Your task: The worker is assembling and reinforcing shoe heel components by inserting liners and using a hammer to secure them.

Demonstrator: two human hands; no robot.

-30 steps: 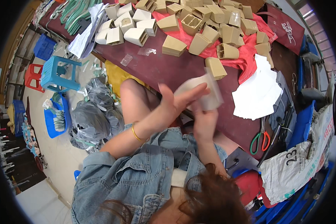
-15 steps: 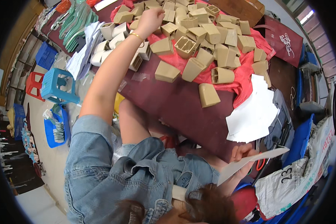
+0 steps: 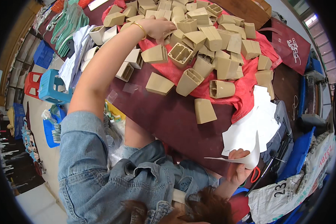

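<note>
My left hand [image 3: 158,29], with a gold bangle at its wrist, reaches into a heap of hollow, tapered beige plastic pieces [image 3: 181,55]. Its fingers are apart, bent down over the pieces; their undersides are partly hidden, and nothing shows lifted in them. At the lower right, my right hand [image 3: 239,166] grips a white paper sheet [image 3: 252,156] that curls upward. Just beyond that hand lies a stack of white sheets [image 3: 242,130]. The heap rests on a red plastic sheet [image 3: 246,100] spread over the maroon table [image 3: 160,115]. One beige piece [image 3: 205,111] sits apart at the near side.
White hollow pieces [image 3: 133,59] and crumpled papers [image 3: 78,52] lie left of the heap. Green hangers [image 3: 69,24] are at the far left. A maroon bag [image 3: 291,44] stands at the far right. A blue stool [image 3: 54,87] is on the floor; red-handled scissors [image 3: 255,174] lie near my right hand.
My left hand has come nearer and spread its fingers over the pieces. My right hand has moved farther forward with the sheet, which now bends upward. The view has shifted slightly.
</note>
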